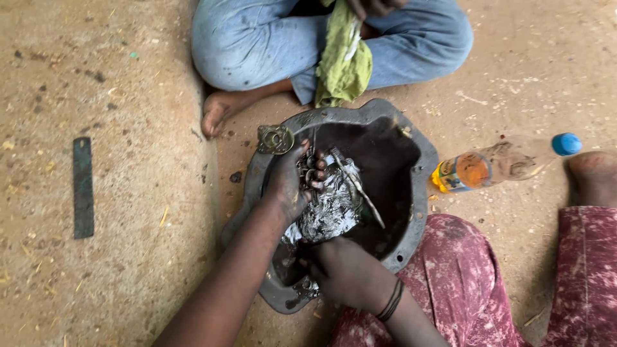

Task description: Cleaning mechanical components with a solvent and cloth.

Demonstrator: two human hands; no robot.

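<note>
A dark metal pan (pixel 411 193) with oily dark liquid lies on the dirt ground between my knees. My left hand (pixel 287 183) grips the top of a grimy, silvery metal part (pixel 331 209) inside the pan. Holding the same part from below is my right hand (pixel 344 270), with a dark band on its wrist. A thin metal rod (pixel 360 189) sticks out of the part at a slant. On the pan's upper left rim rests a small brass-coloured fitting (pixel 275 139).
Another person sits cross-legged opposite in blue jeans (pixel 257 38), holding a green rag (pixel 344 61), bare foot (pixel 218 109) near the pan. A plastic bottle (pixel 495 164) with a blue cap lies to the right. A flat dark metal strip (pixel 82 187) lies at left.
</note>
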